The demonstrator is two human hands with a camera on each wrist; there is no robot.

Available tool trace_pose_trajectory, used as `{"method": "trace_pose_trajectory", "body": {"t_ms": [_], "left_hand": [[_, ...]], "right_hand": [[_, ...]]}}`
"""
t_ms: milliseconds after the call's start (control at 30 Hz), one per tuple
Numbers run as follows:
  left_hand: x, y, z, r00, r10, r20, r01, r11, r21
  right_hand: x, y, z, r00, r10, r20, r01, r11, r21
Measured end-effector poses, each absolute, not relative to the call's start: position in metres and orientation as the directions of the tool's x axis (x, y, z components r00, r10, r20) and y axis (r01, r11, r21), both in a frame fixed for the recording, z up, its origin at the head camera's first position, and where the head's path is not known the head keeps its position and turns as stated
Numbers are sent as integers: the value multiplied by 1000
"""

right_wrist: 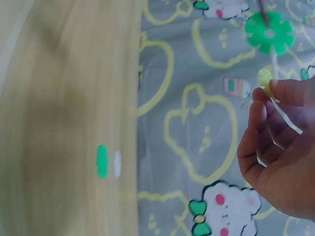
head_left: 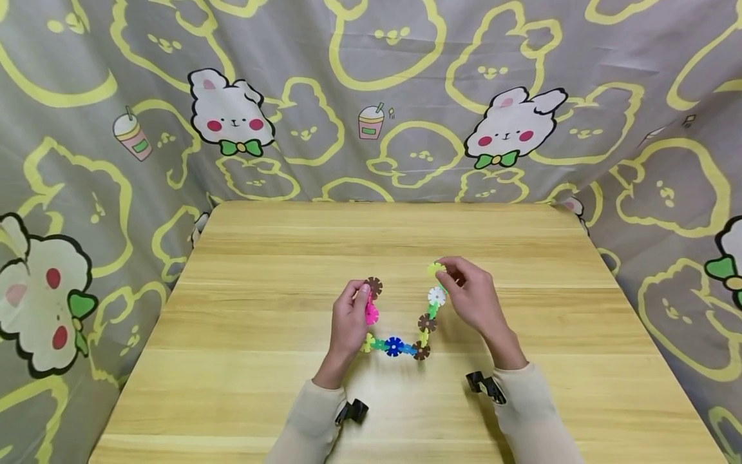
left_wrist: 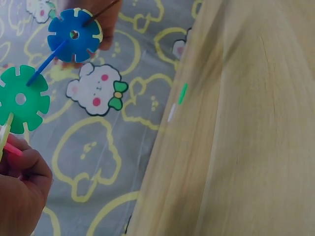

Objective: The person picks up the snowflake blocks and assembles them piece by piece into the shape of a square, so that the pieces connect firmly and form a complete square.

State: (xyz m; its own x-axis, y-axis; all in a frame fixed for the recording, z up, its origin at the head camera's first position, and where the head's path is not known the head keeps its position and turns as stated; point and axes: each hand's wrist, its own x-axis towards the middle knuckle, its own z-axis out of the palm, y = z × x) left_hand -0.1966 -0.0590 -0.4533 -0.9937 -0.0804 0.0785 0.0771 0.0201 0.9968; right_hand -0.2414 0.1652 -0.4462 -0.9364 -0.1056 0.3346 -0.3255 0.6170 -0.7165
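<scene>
A chain of notched plastic discs, with a dark blue disc [head_left: 394, 347] at its bottom, hangs in a U between the two hands above the table. The left hand [head_left: 346, 319] pinches the chain's left end by the pink disc [head_left: 372, 315], a brown disc [head_left: 375, 286] standing above its fingertips. Between thumb and fingers, the right hand [head_left: 474, 293] pinches the yellow disc [head_left: 436, 269] at the other end. Below it hang a white disc [head_left: 437, 296] and a brown disc [head_left: 427, 322]. In the right wrist view a green disc [right_wrist: 269, 33] shows beyond the fingertips. The left fingers hide part of the chain.
The wooden table [head_left: 261, 258] lies under both hands. Printed curtains [head_left: 324, 58] stand behind it and at both sides. Each sleeve carries a black wrist camera, one by the left wrist [head_left: 352, 411]. Small green and white streaks [right_wrist: 102, 161] appear on the tabletop in the wrist views.
</scene>
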Motion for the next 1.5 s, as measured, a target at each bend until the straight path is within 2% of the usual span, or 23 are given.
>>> {"method": "trace_pose_trajectory", "body": {"t_ms": [167,400,667,900,1067,1500], "left_hand": [[-197,-56,-453,-993,-99,63,59,46,997],[-197,-53,-453,-993,-110,41,35,61,998],[-196,-50,-451,-993,-107,52,43,82,996],[-200,-49,-462,-995,-86,58,50,93,994],[-207,-49,-482,-994,-86,67,60,80,995],[-206,-45,-487,-986,-120,113,102,95,990]], "right_hand": [[-234,153,-442,-894,-132,429,-412,617,-670],[-227,137,-441,-779,-215,589,-569,638,-519],[-223,124,-444,-727,-352,590,-638,664,-390],[-223,120,-445,-701,-391,596,-662,668,-341],[-223,117,-445,-656,-416,629,-691,667,-279],[-224,111,-455,-545,-430,719,-765,607,-217]]}}
